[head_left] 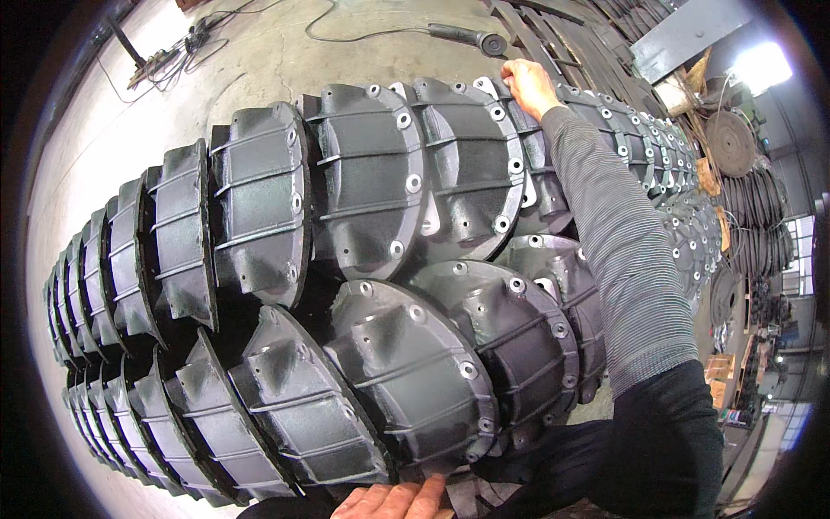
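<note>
Dark grey ribbed metal castings (372,164), curved and flanged with pale-rimmed bolt holes, stand packed in two long rows. My right arm, in a striped grey sleeve, reaches across the rows to the far side. There my right hand (529,86) is closed, thumb and fingers pinched at the top of a casting (543,164); whatever is between them is too small to make out. At the lower edge my left hand (393,502) lies with fingers stretched out against the near rim of a front-row casting (411,381). Its thumb is hidden.
A corded angle grinder (471,38) lies on the concrete floor (372,52) beyond the castings. Tangled cables (186,56) lie at the far left. Dark metal bars (540,43) and a grey beam (690,36) are at the far right, near stacked round parts (754,221).
</note>
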Tool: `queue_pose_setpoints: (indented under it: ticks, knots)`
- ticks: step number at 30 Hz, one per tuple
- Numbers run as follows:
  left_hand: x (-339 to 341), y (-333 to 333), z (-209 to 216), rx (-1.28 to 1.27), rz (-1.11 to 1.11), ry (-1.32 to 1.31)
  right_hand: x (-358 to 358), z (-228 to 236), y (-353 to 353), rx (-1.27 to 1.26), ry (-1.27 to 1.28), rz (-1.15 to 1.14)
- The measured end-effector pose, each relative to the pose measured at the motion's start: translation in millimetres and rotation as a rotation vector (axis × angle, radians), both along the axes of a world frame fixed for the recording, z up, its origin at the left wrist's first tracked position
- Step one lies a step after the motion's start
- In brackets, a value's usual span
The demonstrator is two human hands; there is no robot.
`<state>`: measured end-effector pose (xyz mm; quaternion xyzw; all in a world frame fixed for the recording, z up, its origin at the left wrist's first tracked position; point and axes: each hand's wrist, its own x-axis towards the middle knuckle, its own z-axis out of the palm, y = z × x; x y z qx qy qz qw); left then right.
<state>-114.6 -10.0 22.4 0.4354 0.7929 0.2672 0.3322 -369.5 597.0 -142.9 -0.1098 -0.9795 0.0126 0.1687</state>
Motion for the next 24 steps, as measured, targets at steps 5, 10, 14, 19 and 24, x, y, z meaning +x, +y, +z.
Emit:
queue_pose_setpoints:
  ticks: [5,10,14,19,24]
  knots:
    - [0.6,-1.8,-1.5,0.002,-0.02,-0.029,-1.4,-2.2,-0.5,-0.129,-0.015,-0.075]
    - [1.8,-2.9,-0.6,-0.039,-0.054,-0.024,-5.7,-2.9,-1.3,-0.058,-0.011,-0.099]
    - [0.6,-3.0,-0.2,-0.045,-0.062,-0.055,-6.1,-3.6,-1.1,0.014,-0.055,-0.123]
    - [0.0,0.2,2.3,-0.049,-0.05,-0.059,-6.6,-6.1,-3.5,0.204,-0.027,-0.026]
    - [-0.3,1.8,4.2,0.0,-0.014,-0.031,-8.2,-3.3,-6.8,0.097,-0.055,-0.114]
